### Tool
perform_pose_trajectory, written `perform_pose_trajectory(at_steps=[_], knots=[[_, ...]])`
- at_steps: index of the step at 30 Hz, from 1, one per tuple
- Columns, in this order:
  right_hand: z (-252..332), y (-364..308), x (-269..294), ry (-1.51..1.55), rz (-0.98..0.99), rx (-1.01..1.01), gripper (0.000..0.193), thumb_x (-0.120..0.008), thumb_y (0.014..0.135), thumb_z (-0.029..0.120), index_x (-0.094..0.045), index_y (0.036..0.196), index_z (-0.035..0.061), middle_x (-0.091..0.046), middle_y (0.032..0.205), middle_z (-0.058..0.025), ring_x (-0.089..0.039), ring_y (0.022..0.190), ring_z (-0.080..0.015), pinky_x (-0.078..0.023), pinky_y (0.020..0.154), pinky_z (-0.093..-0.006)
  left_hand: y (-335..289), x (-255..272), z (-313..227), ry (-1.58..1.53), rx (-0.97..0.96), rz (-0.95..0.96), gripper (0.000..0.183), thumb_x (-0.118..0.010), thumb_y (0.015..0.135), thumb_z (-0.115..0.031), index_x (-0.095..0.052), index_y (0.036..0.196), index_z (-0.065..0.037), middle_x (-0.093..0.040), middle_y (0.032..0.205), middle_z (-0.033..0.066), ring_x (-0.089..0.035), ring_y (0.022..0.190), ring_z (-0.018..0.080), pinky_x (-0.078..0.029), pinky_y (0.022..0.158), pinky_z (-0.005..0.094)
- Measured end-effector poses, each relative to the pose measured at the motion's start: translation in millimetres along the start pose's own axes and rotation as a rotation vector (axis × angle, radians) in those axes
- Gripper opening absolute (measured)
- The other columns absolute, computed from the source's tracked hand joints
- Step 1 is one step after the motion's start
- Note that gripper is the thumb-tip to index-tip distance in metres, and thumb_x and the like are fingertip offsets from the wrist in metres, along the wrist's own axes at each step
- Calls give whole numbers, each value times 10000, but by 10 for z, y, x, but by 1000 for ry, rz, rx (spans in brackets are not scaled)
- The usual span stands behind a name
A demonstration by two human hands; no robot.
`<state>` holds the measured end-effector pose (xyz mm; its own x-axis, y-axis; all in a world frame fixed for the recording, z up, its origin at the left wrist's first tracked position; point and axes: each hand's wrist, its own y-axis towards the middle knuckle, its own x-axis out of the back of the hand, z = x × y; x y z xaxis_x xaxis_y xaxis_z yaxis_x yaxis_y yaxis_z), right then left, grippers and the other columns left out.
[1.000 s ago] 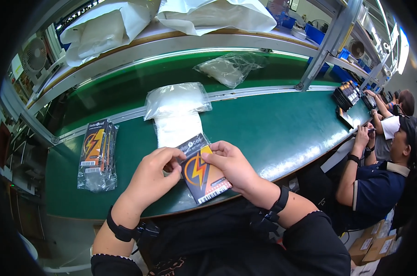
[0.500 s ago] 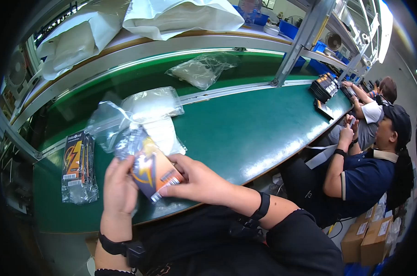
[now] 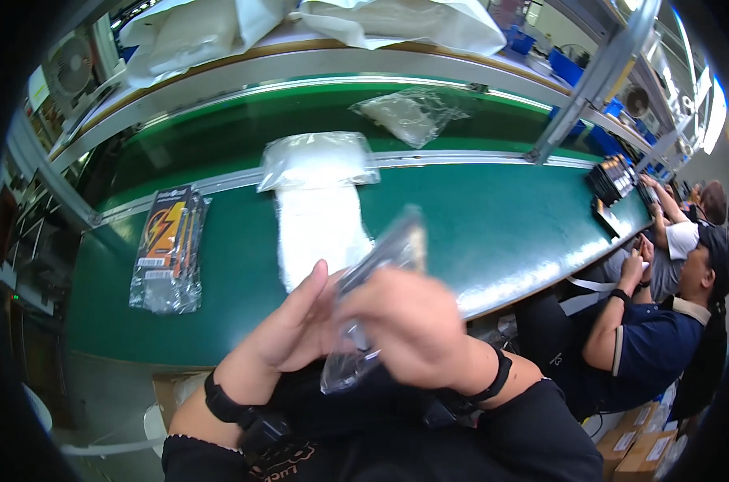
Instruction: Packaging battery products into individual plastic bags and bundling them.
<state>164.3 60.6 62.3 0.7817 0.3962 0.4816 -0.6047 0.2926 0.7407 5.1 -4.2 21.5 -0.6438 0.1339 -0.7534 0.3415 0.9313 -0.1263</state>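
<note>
My right hand, smeared by motion, is closed on a flat packet in a clear plastic sleeve. The packet is tilted, seen nearly edge-on, above the bench's front edge. Beside it is my left hand, its thumb stretched up and apart, its palm toward the sleeve; its other fingers are partly hidden. On the left of the bench lies an overlapping row of dark and orange sleeved packets. White flat sheets or bags lie just beyond my hands, with a bulging clear plastic pack at their far end.
A green bench runs across, with a metal rail along its back. Another clear bag lies behind the rail. White bags sit on the shelf above. A dark box stack stands far right, near a seated co-worker.
The packet has turned from showing its printed orange face to nearly edge-on and moved right with my hands. My left thumb has come away from it. The view has shifted.
</note>
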Motion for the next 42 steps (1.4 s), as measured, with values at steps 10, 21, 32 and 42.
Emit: perform_pose_trajectory(at_steps=[10,21,32,42], knots=[[-73,-113,-186,201,326,-75,372,-590,796,54,-510,1158,30,-506,882,-132,-570,702,-306,-475,614,-373,-318,294,-748,1263,-1011,-851,645,-625,819,-145,-348,1398,-79,-427,1302,114,-469,1143,217,-403,936,323],[-323,-278,45,129,207,-359,188,-607,802,-3,-622,989,-16,-583,807,-117,-574,715,-239,-464,636,-298,-661,1036,-1050,1880,-231,-1437,626,-647,726,-308,-471,1322,-230,-425,1325,152,-493,1117,367,-393,965,440],[-953,-301,497,351,-148,-839,170,-542,879,76,-619,1005,-9,-613,804,-59,-572,642,-102,-457,567,-220,-764,969,-933,1945,-534,-1375,905,-728,683,-388,-261,1436,-204,-268,1427,230,-347,1278,411,-338,1026,442],[-2176,-529,1020,757,-223,-1080,229,-546,898,140,-550,1044,-36,-619,822,-123,-620,610,-170,-513,500,-262,-1121,987,-890,1820,-456,-1098,857,-759,560,-135,-443,1354,-190,-309,1410,179,-389,1252,340,-339,1041,409]])
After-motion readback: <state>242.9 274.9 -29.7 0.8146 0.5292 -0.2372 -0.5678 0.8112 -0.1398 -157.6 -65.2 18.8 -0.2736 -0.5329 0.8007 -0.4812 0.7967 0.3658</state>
